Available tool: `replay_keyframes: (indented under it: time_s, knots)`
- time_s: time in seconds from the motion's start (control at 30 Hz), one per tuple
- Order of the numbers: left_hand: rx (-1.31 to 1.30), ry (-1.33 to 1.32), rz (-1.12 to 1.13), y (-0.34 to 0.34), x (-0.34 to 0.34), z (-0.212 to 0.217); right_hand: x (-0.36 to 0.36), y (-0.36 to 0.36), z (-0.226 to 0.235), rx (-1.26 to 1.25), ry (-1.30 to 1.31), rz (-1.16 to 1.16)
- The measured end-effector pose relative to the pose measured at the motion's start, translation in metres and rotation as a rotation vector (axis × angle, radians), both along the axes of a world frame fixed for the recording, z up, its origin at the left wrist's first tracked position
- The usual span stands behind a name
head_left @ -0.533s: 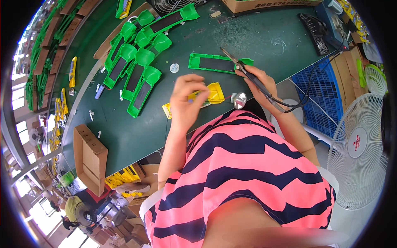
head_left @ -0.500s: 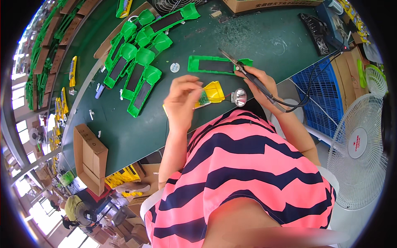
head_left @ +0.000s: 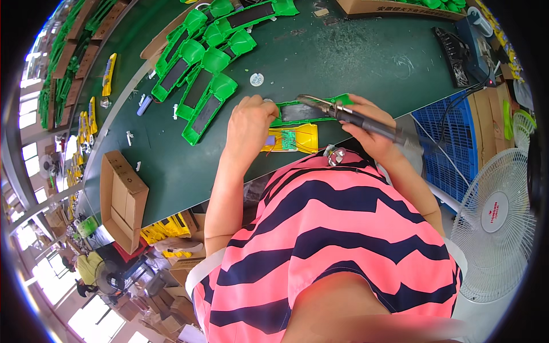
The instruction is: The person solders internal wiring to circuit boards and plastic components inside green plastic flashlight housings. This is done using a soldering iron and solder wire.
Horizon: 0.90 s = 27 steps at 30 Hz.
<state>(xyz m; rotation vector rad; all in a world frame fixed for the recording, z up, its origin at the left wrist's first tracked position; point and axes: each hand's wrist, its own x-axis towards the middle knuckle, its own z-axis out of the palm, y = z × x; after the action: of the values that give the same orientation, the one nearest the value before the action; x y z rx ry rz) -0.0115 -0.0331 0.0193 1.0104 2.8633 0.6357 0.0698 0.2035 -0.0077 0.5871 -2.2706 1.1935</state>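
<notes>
Shifted green casing point(head_left: 300, 112) lies between left fingers point(head_left: 260, 107), hold unclear, and right fingers point(head_left: 366, 109) clasping iron point(head_left: 373, 124)

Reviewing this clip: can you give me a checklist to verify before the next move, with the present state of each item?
1. Iron held by the right grip: ok.
2. Iron's tip apart from the left grip: ok, a gap shows in view.
3. Tip off the green case: cannot tell; it overlaps the case from above.
4. Board in view on the yellow case: ok.
5. Reflector well back from the edge of the table: not ok; it shows at the edge, by the shirt.
6. Left grip holding something: cannot tell; the fingertips are obscured.
</notes>
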Motion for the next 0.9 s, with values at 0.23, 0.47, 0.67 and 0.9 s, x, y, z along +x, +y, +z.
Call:
replay_keyframes:
  time_s: [0.23,0.47,0.67,0.9]
  knots:
    - [-0.048,-0.104,0.009,0.005,-0.001,0.000,-0.012,-0.026,-0.013,-0.916,-0.721,-0.098]
    - [-0.075,-0.086,0.019,0.007,-0.001,-0.002,-0.016,-0.028,-0.012,-0.864,-0.796,-0.087]
    - [-0.080,-0.085,0.029,0.006,-0.001,-0.006,-0.017,-0.030,-0.011,-0.793,-0.802,-0.092]
    - [-0.070,-0.077,0.020,0.005,-0.003,-0.009,-0.017,-0.029,-0.012,-0.799,-0.809,-0.088]
